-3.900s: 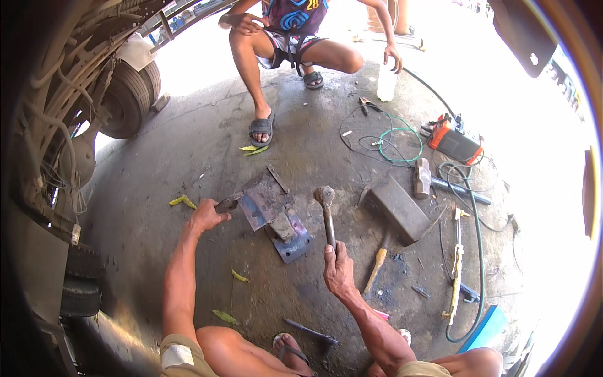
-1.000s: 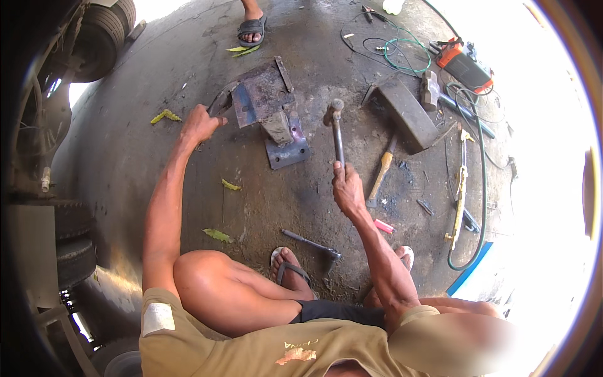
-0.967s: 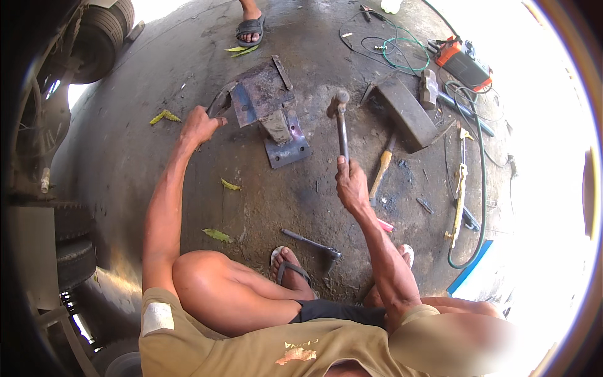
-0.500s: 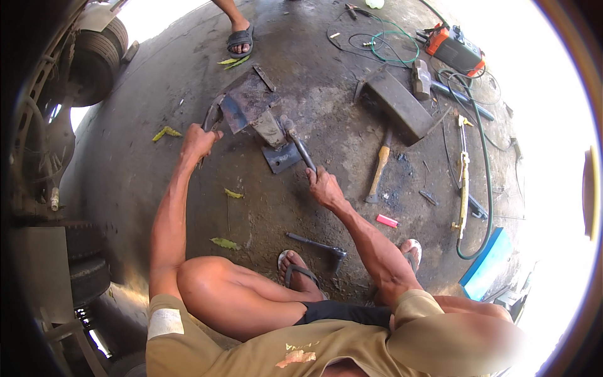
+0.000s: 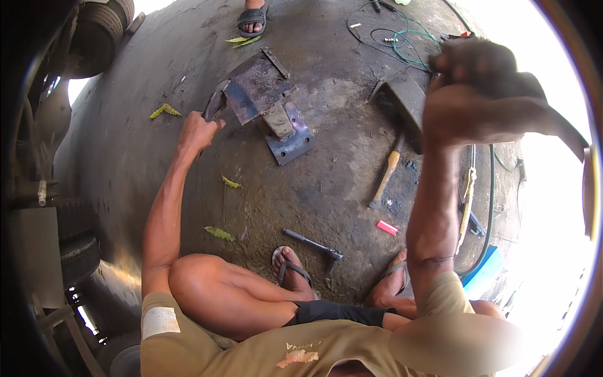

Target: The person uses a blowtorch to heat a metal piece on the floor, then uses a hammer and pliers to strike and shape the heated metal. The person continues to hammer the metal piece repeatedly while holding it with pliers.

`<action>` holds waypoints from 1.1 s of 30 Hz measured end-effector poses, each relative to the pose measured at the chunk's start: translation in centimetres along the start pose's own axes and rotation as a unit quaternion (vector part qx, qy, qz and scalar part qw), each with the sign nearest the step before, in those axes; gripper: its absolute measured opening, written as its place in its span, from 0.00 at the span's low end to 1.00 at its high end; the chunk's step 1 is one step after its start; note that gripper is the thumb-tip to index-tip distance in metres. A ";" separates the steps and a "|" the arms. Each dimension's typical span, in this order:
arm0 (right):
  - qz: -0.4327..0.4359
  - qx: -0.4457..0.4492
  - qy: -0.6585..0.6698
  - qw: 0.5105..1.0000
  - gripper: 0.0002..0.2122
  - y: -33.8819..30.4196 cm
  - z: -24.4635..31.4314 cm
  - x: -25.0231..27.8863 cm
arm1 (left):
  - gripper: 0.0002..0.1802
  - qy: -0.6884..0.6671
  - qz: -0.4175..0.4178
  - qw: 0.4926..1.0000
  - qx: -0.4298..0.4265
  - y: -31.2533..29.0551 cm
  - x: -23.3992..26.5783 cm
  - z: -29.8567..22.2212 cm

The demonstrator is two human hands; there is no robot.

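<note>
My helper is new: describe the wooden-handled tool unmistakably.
Find the dark box-shaped metal piece partly hidden by the raised right hand. Just below it in the picture lies the wooden-handled tool, its long yellowish handle unlike the small pink object.

- Stained grey concrete floor (image 5: 125, 163), strewn with yellow-green leaves (image 5: 218, 233)
- Bluish metal plate (image 5: 294, 146) with holes
- Dark boxy metal piece (image 5: 407, 100), wooden-handled tool (image 5: 389, 169) just beside it
- Small pink object (image 5: 387, 227)
- Dark-handled ratchet wrench (image 5: 308, 240)

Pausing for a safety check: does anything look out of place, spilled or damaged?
A small pink object lies near the right foot, its bright colour odd on the grimy floor. Leaves are scattered about, and the metal bracket looks rusty with bluish patches.
</note>
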State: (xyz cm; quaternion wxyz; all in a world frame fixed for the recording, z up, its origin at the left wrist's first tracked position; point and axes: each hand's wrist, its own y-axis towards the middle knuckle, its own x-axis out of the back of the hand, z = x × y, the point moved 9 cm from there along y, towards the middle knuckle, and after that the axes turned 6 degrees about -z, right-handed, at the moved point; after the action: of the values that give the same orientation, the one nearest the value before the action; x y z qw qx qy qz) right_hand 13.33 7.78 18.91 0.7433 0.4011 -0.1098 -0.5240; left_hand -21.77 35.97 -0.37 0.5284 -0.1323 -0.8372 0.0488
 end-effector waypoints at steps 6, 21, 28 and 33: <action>0.399 -0.497 -0.240 0.733 0.21 -34.6 -17.4 1.9 | 0.22 0.083 -0.040 0.996 -0.018 0.1 0.3 -1.0; -0.025 -0.021 0.133 0.991 0.25 1.7 0.4 1.4 | 0.20 0.017 -0.029 0.998 -0.051 0.4 -0.1 -1.0; 0.417 -0.476 -0.261 0.729 0.19 -35.9 -15.8 2.6 | 0.22 0.034 0.006 0.999 0.025 0.0 0.2 -1.3; 0.340 -0.478 -0.274 0.762 0.22 -30.3 -13.0 4.3 | 0.22 0.018 -0.042 0.998 -0.048 -0.4 0.4 -0.8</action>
State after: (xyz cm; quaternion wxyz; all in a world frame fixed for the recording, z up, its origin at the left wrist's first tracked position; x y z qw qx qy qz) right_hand 1.86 6.35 -12.22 0.9061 -0.2302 -0.1735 -0.3095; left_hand -21.23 35.67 0.39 0.5382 -0.1231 -0.8336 -0.0157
